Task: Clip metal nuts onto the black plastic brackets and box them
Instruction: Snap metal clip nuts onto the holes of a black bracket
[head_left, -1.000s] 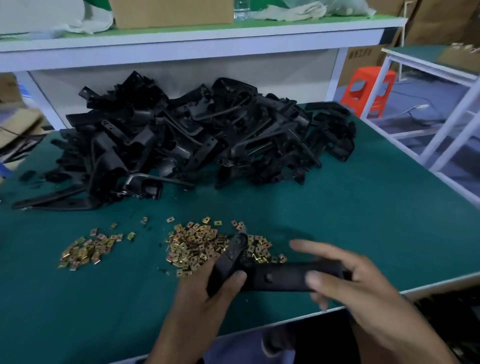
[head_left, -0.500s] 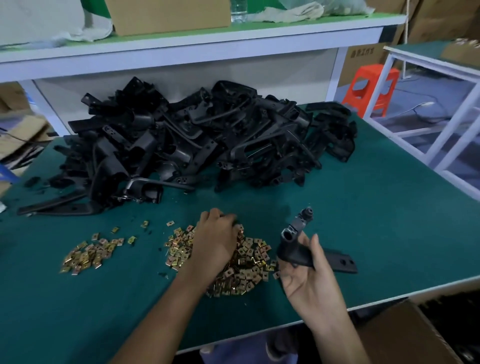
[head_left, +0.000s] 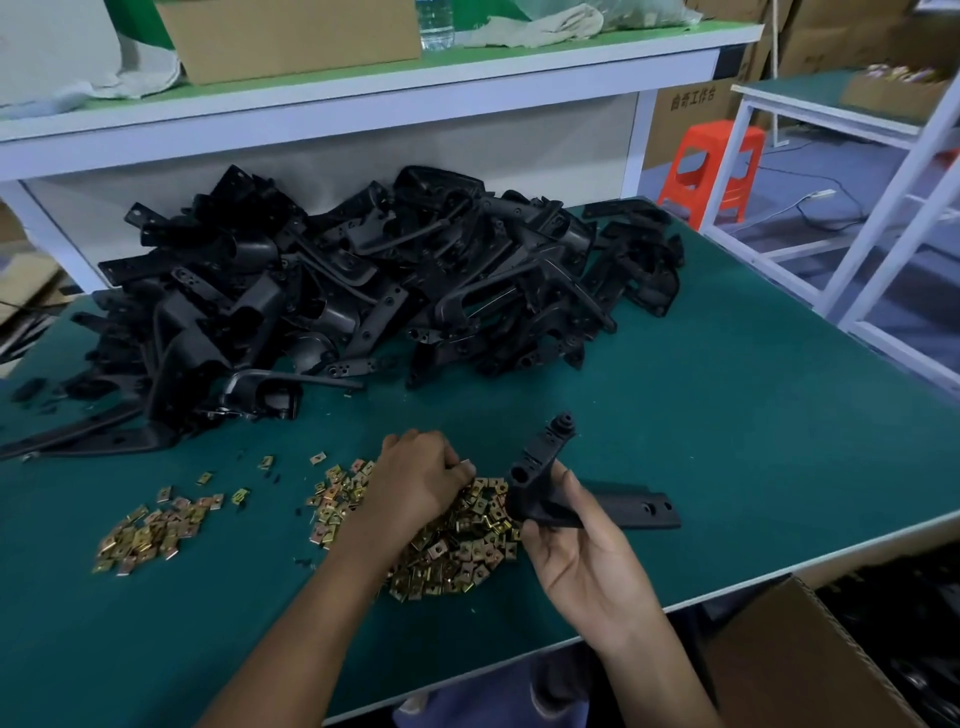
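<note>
Left hand (head_left: 421, 478) fingers (head_left: 451, 470) curled down into the big pile of metal nuts (head_left: 457, 551), can't tell if one's pinched. Right hand (head_left: 582, 561) fingers (head_left: 571, 493) wrapped round a black bracket (head_left: 540, 499), tilted up just beside the nuts, over the desk (head_left: 727, 441). Smaller nut heap (head_left: 150, 530) further left, huge bracket pile (head_left: 363, 280) behind, cardboard box (head_left: 779, 660) at near right.

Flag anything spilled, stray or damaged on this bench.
No damage shows. A few metal nuts lie loose on the green mat, strayed between the small heap and the large heap. Tiny black scraps dot the mat near them. The bracket pile is a jumble, but none hangs over the edge.
</note>
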